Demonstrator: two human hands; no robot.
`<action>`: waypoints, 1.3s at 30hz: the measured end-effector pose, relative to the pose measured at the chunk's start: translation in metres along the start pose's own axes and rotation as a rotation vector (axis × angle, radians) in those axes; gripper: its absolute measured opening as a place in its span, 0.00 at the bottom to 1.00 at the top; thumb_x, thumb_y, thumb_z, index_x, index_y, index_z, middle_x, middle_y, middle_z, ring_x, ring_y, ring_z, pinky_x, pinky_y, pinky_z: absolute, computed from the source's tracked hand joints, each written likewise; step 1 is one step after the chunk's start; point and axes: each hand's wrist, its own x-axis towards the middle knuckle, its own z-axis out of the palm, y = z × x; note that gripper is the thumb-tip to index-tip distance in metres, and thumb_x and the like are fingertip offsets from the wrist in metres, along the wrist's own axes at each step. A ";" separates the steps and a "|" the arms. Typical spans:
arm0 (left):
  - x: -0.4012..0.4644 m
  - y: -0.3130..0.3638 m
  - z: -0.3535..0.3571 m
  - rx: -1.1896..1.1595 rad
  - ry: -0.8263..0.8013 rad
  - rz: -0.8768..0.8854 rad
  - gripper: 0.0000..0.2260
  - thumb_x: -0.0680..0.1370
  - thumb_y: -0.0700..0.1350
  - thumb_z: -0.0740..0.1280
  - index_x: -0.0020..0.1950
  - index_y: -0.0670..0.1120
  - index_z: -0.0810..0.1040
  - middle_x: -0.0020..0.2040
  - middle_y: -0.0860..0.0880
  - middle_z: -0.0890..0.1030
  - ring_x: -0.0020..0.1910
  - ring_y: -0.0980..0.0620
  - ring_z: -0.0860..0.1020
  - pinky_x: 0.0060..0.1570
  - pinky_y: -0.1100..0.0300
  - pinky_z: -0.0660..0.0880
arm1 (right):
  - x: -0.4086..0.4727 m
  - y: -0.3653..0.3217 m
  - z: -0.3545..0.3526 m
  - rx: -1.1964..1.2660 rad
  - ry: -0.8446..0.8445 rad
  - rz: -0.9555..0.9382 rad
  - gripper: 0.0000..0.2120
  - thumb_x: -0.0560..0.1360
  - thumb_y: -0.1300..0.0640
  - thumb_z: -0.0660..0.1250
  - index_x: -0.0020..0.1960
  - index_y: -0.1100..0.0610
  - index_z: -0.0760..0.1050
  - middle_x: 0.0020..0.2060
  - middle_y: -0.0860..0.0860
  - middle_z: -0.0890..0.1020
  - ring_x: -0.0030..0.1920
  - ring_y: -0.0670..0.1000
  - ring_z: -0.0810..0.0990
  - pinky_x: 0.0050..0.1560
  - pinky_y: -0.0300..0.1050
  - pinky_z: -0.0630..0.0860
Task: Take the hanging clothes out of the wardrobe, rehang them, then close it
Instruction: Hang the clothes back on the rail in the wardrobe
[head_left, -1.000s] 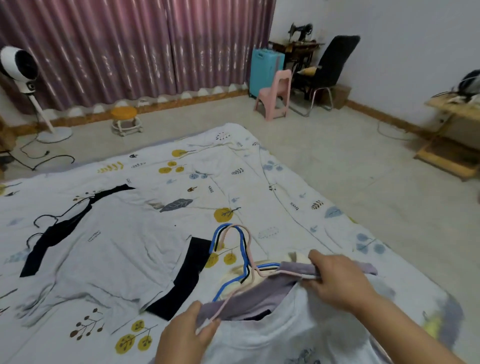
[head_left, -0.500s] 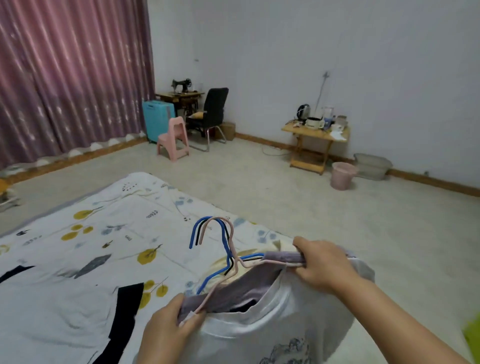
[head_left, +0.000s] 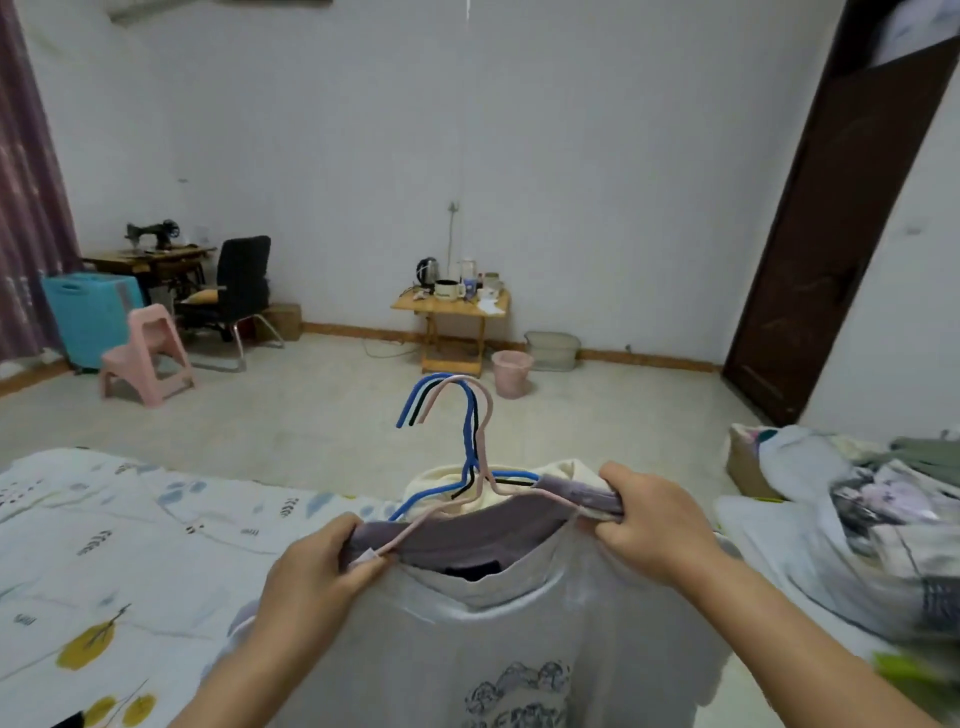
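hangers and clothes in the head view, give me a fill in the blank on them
1. The hangers number ____.
2. The left hand and right hand grip the stack at its ____.
3. The front garment is a white ____ with a printed picture.
4. The small stool by the chair is ____.

Missing words: three; shoulders; t-shirt; pink

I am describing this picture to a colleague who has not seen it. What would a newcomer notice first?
First, the two hands in the lower middle: the left hand and the right hand grip a bundle of clothes by its shoulders. Above them rise the hooks of three hangers, blue, black and pink. Behind, a small wooden table crowded with kitchenware stands against the white wall.
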 end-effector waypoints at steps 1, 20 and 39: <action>0.004 0.013 0.004 -0.015 -0.009 0.042 0.16 0.60 0.63 0.61 0.33 0.51 0.70 0.27 0.52 0.73 0.31 0.54 0.71 0.31 0.60 0.63 | -0.009 0.011 -0.010 0.010 0.008 0.020 0.14 0.70 0.46 0.64 0.38 0.51 0.60 0.44 0.55 0.81 0.48 0.60 0.77 0.36 0.47 0.62; -0.038 0.274 0.153 -0.346 -0.482 0.591 0.17 0.59 0.62 0.63 0.44 0.57 0.74 0.32 0.56 0.77 0.31 0.61 0.71 0.35 0.60 0.69 | -0.269 0.185 -0.199 0.550 -0.163 0.449 0.22 0.59 0.46 0.70 0.43 0.63 0.77 0.34 0.46 0.75 0.36 0.42 0.73 0.38 0.42 0.65; -0.174 0.528 0.275 -0.679 -0.909 1.154 0.23 0.64 0.56 0.60 0.59 0.64 0.69 0.52 0.76 0.72 0.48 0.77 0.70 0.49 0.82 0.64 | -0.474 0.191 -0.291 0.273 0.400 1.242 0.18 0.52 0.46 0.70 0.35 0.59 0.76 0.29 0.45 0.75 0.32 0.40 0.71 0.33 0.38 0.64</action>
